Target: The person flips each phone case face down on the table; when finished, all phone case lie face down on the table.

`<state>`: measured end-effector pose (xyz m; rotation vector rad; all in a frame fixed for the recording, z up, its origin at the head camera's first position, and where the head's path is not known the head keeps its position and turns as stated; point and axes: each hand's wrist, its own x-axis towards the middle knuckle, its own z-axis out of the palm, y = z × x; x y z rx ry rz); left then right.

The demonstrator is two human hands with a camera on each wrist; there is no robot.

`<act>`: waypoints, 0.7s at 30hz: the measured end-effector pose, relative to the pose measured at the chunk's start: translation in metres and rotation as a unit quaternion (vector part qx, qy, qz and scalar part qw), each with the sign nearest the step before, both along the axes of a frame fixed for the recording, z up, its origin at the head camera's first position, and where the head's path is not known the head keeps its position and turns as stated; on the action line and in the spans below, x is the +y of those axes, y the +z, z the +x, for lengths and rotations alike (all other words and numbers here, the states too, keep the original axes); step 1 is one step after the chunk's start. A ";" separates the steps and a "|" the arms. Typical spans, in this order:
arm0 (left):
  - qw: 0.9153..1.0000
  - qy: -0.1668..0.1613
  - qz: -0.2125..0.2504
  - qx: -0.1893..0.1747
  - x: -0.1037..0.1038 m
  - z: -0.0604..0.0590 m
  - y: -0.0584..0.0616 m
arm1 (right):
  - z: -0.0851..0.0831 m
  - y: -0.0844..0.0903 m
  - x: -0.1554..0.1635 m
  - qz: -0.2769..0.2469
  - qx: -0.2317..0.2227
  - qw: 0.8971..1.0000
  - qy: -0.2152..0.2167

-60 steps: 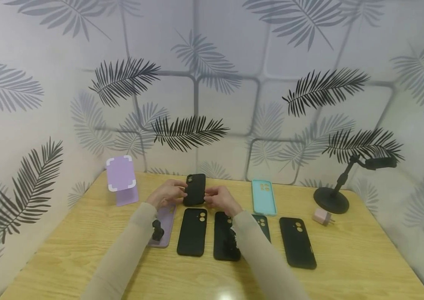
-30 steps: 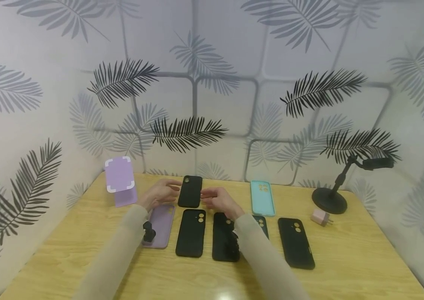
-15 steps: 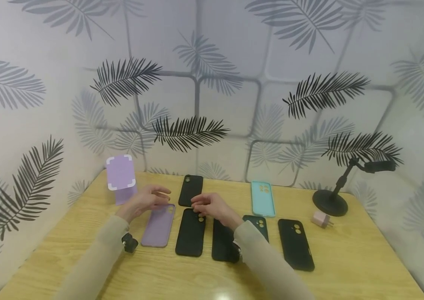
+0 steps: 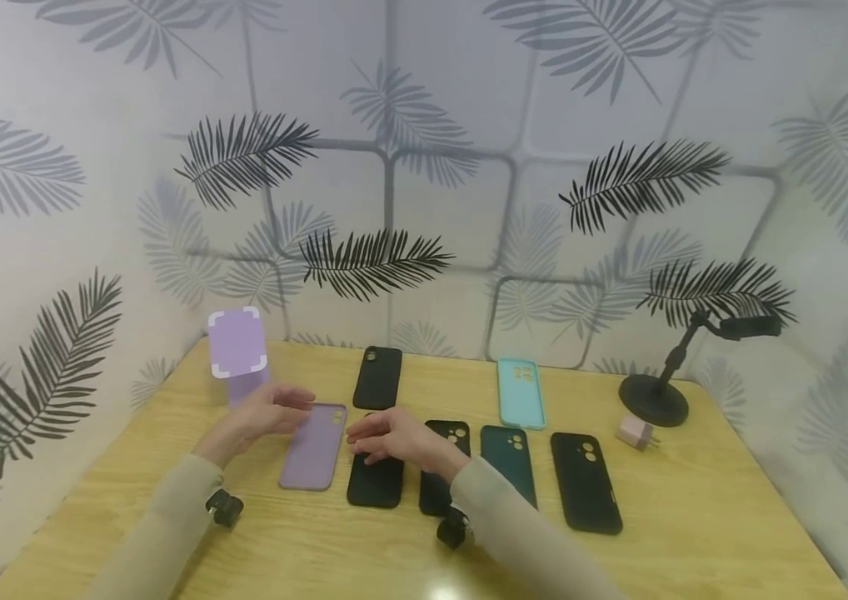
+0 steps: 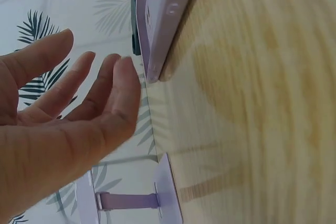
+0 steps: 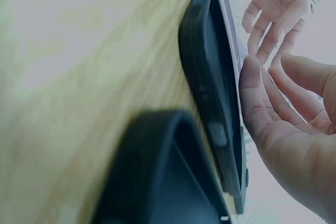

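My left hand [image 4: 262, 417] hovers at the upper left of a lilac phone case [image 4: 313, 450], its fingers loosely bent around nothing. In the left wrist view that hand [image 5: 79, 108] is apart from the case [image 5: 170, 14]. My right hand [image 4: 394, 437] hangs over a black phone case [image 4: 376, 483] in the front row and hides its upper part. From the right wrist, the relaxed fingers [image 6: 252, 93] hold nothing. Behind the row lies another black phone case [image 4: 378, 378], with neither hand on it.
Right of my hand lie a black case [image 4: 435, 492], a dark green case [image 4: 508, 458] and another black case [image 4: 586, 483]. Behind them are a turquoise case [image 4: 521, 393], a pink charger plug [image 4: 636, 432] and a black stand [image 4: 654, 400]. A lilac phone stand [image 4: 238, 343] stands at back left.
Both hands have left the rear black case, which now lies on the table. They have moved left and nearer, the left to the lilac case, the right over the front black case.
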<state>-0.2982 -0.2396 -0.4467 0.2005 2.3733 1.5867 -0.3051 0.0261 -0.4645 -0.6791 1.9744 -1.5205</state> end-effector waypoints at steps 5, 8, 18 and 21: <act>0.999 0.017 -0.030 0.006 -0.012 0.006 0.001 | 0.008 0.002 -0.007 0.009 -0.012 1.000 -0.002; 0.999 0.022 -0.025 -0.004 -0.017 0.009 0.000 | 0.011 0.003 -0.010 0.011 -0.014 1.000 -0.001; 0.998 0.004 -0.002 -0.060 -0.020 0.017 -0.002 | 0.015 0.005 -0.012 0.012 -0.034 0.999 0.020; 0.997 -0.009 0.004 -0.074 -0.018 0.018 -0.002 | 0.016 0.005 -0.014 0.010 -0.041 0.999 0.022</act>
